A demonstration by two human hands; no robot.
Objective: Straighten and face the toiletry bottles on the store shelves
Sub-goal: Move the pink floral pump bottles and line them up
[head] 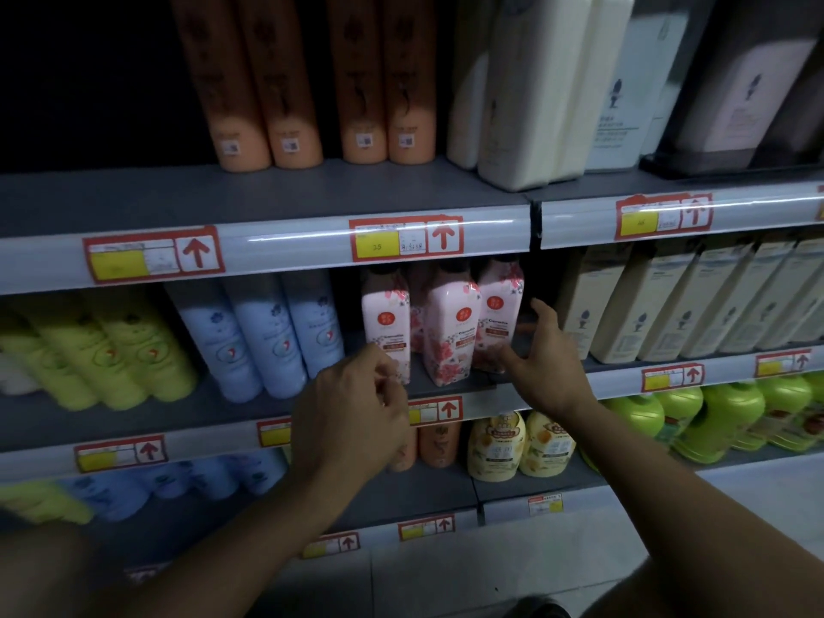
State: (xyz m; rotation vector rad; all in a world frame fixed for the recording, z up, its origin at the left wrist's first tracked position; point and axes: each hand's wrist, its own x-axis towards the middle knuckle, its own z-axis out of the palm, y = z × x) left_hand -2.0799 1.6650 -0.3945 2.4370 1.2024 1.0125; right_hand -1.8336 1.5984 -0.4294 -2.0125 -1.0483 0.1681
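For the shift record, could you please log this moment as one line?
left hand: loosely curled, empty | right hand: open beside pink floral plastic bottles | middle grey shelf

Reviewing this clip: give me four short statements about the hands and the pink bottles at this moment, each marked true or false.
1. Both hands are at the middle shelf. True.
2. The right hand has lifted a pink bottle off the shelf. False: its fingers are spread open beside the rightmost pink bottle, which stands on the shelf.
3. The left hand is in front of the leftmost pink bottle. True.
4. The pink bottles sit left of the blue bottles. False: they sit right of them.
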